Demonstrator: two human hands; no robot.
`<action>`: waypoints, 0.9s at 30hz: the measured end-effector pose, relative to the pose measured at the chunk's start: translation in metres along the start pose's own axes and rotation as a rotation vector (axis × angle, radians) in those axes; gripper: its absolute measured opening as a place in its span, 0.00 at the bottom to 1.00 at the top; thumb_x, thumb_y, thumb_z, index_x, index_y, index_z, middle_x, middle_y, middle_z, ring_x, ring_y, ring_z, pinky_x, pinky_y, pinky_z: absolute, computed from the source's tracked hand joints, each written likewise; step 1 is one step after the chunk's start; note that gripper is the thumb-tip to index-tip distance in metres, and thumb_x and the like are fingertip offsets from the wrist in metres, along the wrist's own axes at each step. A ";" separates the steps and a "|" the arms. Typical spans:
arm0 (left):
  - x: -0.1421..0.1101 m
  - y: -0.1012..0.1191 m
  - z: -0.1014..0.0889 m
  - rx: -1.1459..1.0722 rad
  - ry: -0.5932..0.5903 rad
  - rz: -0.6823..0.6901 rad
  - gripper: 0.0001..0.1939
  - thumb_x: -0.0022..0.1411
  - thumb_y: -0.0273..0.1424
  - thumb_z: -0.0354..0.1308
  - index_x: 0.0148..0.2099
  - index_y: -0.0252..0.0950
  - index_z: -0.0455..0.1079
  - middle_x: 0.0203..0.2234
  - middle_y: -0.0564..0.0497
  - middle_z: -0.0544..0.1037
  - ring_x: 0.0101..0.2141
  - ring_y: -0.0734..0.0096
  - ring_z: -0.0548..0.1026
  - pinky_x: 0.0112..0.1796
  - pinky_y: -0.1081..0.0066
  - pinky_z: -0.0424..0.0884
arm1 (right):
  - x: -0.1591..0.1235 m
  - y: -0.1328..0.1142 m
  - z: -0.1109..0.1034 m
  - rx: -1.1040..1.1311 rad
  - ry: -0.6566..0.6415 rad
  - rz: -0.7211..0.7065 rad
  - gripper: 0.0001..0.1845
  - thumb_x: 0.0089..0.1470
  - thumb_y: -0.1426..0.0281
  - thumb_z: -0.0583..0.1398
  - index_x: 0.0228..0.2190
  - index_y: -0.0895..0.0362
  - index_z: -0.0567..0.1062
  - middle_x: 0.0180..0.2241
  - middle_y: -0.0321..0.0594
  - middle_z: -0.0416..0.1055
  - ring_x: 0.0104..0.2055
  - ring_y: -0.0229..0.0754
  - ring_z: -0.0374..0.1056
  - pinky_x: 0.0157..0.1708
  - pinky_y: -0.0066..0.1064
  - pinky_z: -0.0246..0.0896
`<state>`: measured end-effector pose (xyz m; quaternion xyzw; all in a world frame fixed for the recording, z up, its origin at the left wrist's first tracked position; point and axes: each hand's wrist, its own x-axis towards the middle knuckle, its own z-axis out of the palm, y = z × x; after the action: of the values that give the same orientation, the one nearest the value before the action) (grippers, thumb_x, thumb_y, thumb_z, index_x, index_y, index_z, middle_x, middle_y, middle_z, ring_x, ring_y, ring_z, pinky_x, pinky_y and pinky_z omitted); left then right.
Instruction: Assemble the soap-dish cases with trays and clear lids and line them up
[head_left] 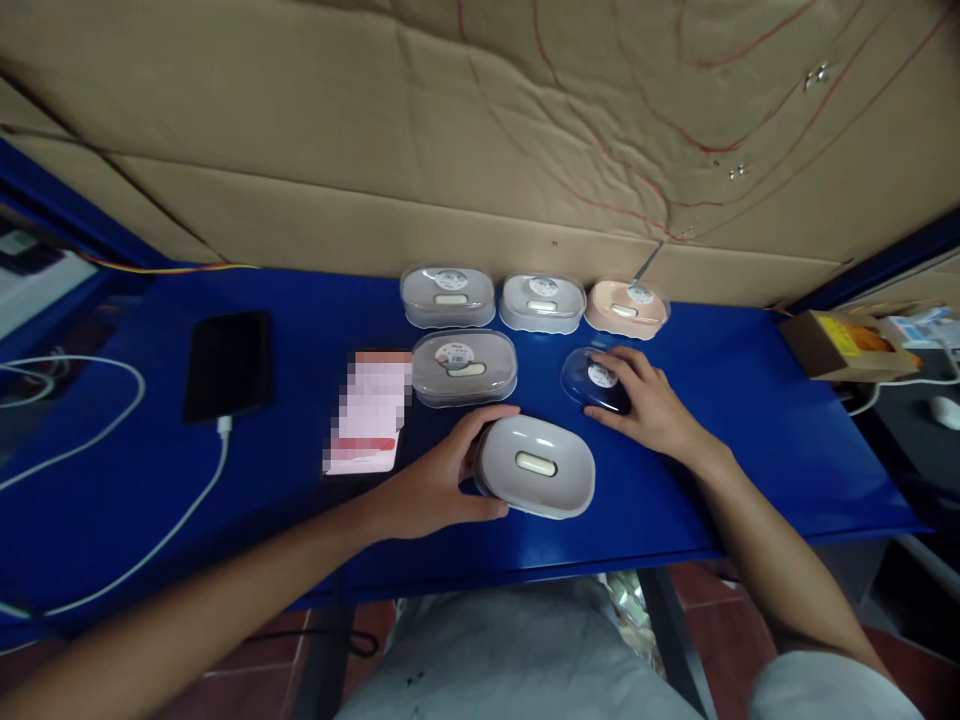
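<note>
My left hand (450, 475) is closed around the left end of a grey oval soap dish (555, 478). This dish has no lid on it, and a pale raised bar shows in the middle of its floor. To the right, my right hand (641, 405) grips a clear oval lid (576, 378) with a round white label, resting on the blue table. Behind the held dish sits a lidded grey soap dish (491, 378).
Along the back stand a lidded grey dish (409, 300), another grey one (517, 312) and a peach one (622, 318). A lit phone (367, 410) lies to the left, beyond it a dark phone (227, 365) on a white cable. A cardboard box (814, 345) is at right.
</note>
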<state>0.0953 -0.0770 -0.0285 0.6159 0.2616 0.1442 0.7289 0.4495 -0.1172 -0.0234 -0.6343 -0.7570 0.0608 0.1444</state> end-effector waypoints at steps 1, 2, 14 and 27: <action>0.001 0.000 0.000 -0.039 -0.004 -0.014 0.51 0.57 0.27 0.74 0.75 0.51 0.53 0.68 0.42 0.69 0.64 0.49 0.74 0.63 0.47 0.71 | 0.000 -0.003 -0.002 0.040 0.018 -0.005 0.40 0.65 0.47 0.64 0.71 0.44 0.62 0.67 0.53 0.63 0.70 0.65 0.64 0.64 0.64 0.65; 0.001 0.000 0.001 -0.070 0.005 -0.016 0.52 0.57 0.27 0.75 0.76 0.50 0.52 0.69 0.42 0.68 0.65 0.49 0.73 0.65 0.47 0.70 | -0.001 -0.007 -0.004 0.085 0.041 -0.022 0.40 0.64 0.47 0.65 0.70 0.44 0.62 0.67 0.52 0.63 0.69 0.65 0.64 0.64 0.63 0.66; 0.003 -0.015 0.007 0.040 0.158 0.127 0.52 0.60 0.30 0.75 0.79 0.51 0.53 0.77 0.38 0.58 0.69 0.42 0.69 0.65 0.39 0.71 | -0.030 -0.078 0.006 0.301 -0.089 -0.280 0.46 0.64 0.45 0.65 0.73 0.49 0.57 0.72 0.55 0.60 0.73 0.61 0.61 0.68 0.55 0.67; 0.004 -0.017 0.008 0.222 0.191 0.208 0.50 0.64 0.34 0.74 0.79 0.51 0.52 0.77 0.38 0.57 0.71 0.42 0.67 0.62 0.43 0.75 | -0.029 -0.098 0.015 0.053 0.048 -0.386 0.48 0.68 0.49 0.63 0.77 0.50 0.49 0.69 0.59 0.65 0.71 0.67 0.62 0.63 0.61 0.66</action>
<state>0.1010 -0.0853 -0.0446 0.7000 0.2788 0.2468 0.6094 0.3570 -0.1627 -0.0146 -0.4747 -0.8591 0.0368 0.1879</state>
